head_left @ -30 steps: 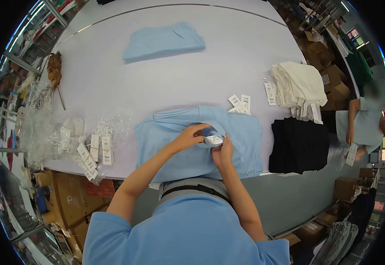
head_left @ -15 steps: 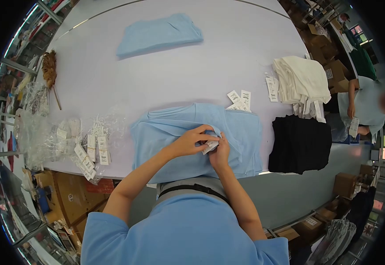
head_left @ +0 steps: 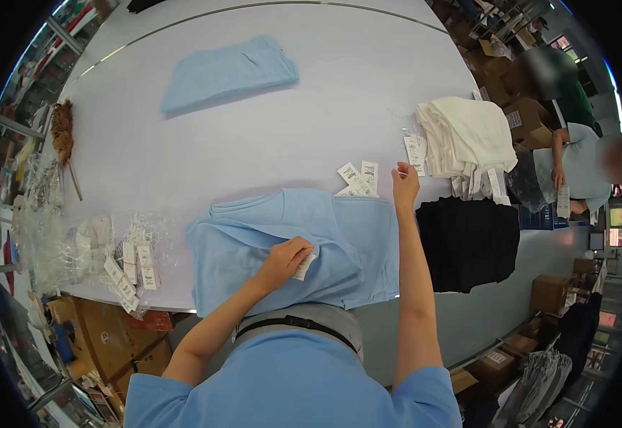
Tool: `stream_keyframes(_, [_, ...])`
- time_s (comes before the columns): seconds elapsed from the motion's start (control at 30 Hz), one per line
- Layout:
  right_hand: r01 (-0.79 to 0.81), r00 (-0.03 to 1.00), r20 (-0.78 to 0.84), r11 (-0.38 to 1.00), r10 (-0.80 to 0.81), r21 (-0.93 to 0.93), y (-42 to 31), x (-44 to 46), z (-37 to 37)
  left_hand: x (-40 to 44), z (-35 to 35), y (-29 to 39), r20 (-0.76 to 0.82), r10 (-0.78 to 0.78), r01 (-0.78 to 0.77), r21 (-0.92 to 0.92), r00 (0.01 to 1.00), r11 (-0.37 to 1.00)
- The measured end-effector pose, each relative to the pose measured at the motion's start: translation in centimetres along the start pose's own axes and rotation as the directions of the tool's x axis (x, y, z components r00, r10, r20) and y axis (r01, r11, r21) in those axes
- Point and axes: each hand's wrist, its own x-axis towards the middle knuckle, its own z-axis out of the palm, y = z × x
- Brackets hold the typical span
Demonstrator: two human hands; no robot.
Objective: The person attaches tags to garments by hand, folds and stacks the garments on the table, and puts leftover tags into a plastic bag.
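A light blue knit garment (head_left: 354,235) lies folded in a stack at the table's front edge, with a loose flap lifted over its middle. My left hand (head_left: 287,261) rests on that flap, its fingers closed on a white printed tag (head_left: 304,267) that sticks out beneath them. My right hand (head_left: 406,187) hovers past the stack's far right corner. Its fingers are loosely bent and somewhat apart, with nothing visible in them. Just beyond its fingertips is a bundle of white tags (head_left: 415,151). More loose tags (head_left: 358,180) lie at the stack's back edge.
Folded white garments (head_left: 468,135) and black garments (head_left: 468,242) sit on the right. Another folded blue garment (head_left: 229,75) lies farther back. Bundled tags (head_left: 138,267), clear plastic bags (head_left: 51,228) and a feather duster (head_left: 62,132) are on the left. A co-worker (head_left: 582,167) is at right.
My right hand has left the tag at the garment's middle and moved right and away from me. My left hand stays there with the tag. The view has shifted slightly.
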Motion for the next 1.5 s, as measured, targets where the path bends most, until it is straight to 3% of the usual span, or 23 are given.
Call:
stream_keyframes(0.07, [0.120, 0.988, -0.053, 0.932, -0.147, -0.342, 3.1, 5.2, -0.8, -0.3, 0.2, 0.0, -0.043, -0.082, 0.081, -0.014, 0.996, 0.997])
stream_keyframes(0.13, [0.112, 0.985, -0.047, 0.820, -0.166, -0.561, 5.3, 9.5, -1.7, -0.2, 0.0, 0.7, -0.032, -0.078, 0.078, 0.005, 0.996, 0.997])
stream_keyframes(0.17, [0.075, 0.981, -0.090, 0.757, -0.174, -0.649, 4.7, 10.4, -1.8, -0.1, 0.0, 1.2, -0.028, -0.105, 0.104, -0.031, 0.994, 0.994])
stream_keyframes(0.23, [-0.151, 0.980, -0.199, 0.633, -0.004, -0.759, 3.8, 10.8, -1.5, -0.3, 0.5, 1.7, -0.035, -0.172, 0.170, -0.062, 0.984, 0.984])
stream_keyframes(0.3, [-0.041, 0.969, -0.164, 0.537, -0.183, -0.843, 6.5, 11.6, -0.8, -0.1, 1.2, 2.1, -0.068, -0.209, 0.204, -0.073, 0.976, 0.976])
stream_keyframes(0.37, [0.013, 0.993, -0.059, 0.583, -0.105, -0.812, 5.9, 11.3, -0.3, -0.3, 1.8, 1.3, -0.053, -0.213, 0.206, -0.109, 0.976, 0.973])
stream_keyframes(0.47, [-0.004, 0.996, -0.060, 0.681, -0.059, -0.733, 6.8, 10.3, 0.3, 0.0, 2.0, 0.8, -0.062, -0.231, 0.222, -0.125, 0.971, 0.967])
stream_keyframes(0.57, [0.098, 0.994, 0.039, 0.681, -0.102, -0.726, 7.1, 8.6, -0.5, -0.1, 2.2, 0.9, -0.078, -0.220, 0.212, -0.098, 0.972, 0.972])
stream_keyframes(0.77, [0.142, 0.989, 0.087, 0.640, -0.117, -0.755, 5.5, 6.3, -2.4, -0.5, 2.2, 1.3, -0.067, -0.152, 0.149, -0.038, 0.986, 0.988])
stream_keyframes(0.9, [0.037, 0.976, 0.195, 0.817, 0.093, -0.575, -0.1, 4.4, -5.5, -0.7, 2.1, 1.7, -0.060, -0.059, 0.059, 0.009, 0.996, 0.998])
stream_keyframes(0.97, [0.037, 0.970, 0.237, 0.933, 0.053, -0.358, -5.3, 0.3, -7.5, -0.9, 2.1, 1.6, -0.064, -0.062, 0.061, -0.021, 0.996, 0.998])
stream_keyframes(1.13, [0.269, 0.907, 0.412, 0.872, -0.086, -0.410, -8.9, -12.0, -9.0, -1.6, 2.0, 1.7, -0.076, -0.109, 0.105, -0.058, 0.991, 0.993])
stream_keyframes(1.27, [0.332, 0.828, 0.561, 0.814, -0.008, -0.477, -4.4, -19.0, -8.3, -2.0, 1.9, 0.5, -0.089, -0.087, 0.079, -0.092, 0.992, 0.993])
stream_keyframes(1.4, [0.280, 0.919, 0.385, 0.830, -0.087, -0.482, -4.0, -21.1, -7.0, -2.6, 1.7, 0.2, -0.077, -0.106, 0.097, -0.105, 0.991, 0.990])
stream_keyframes(1.5, [0.197, 0.946, 0.313, 0.912, -0.081, -0.361, -6.0, -19.1, -3.6, -2.8, 1.7, 0.3, -0.089, -0.098, 0.089, -0.108, 0.991, 0.990])
